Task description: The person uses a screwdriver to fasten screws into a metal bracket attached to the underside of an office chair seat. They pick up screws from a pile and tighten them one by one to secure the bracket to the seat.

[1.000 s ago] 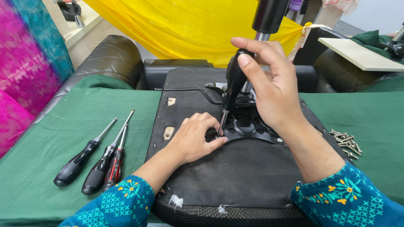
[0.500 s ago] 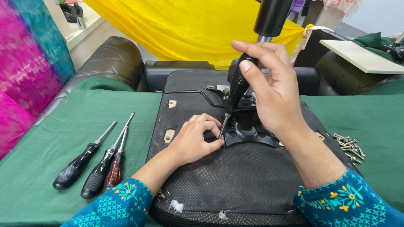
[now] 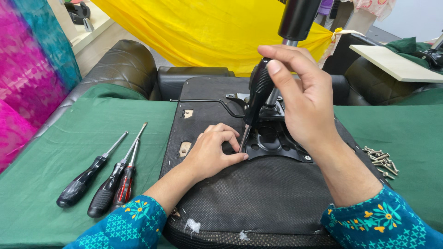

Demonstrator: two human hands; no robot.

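Observation:
An upturned black office chair seat lies on the green cloth in front of me. A black metal mechanism plate with a lever and a gas cylinder is fixed at its middle. My right hand grips the black handle of a screwdriver, held almost upright with its tip at the plate's left edge. My left hand rests on the seat underside, its fingers pinched around the screwdriver's tip.
Three spare screwdrivers lie side by side on the green table cloth to the left. A pile of loose screws sits at the right. Black leather armchairs and a yellow cloth stand behind.
The screwdriver handle has tilted a little and my right hand's fingers have shifted on it. My left hand stays at the tip.

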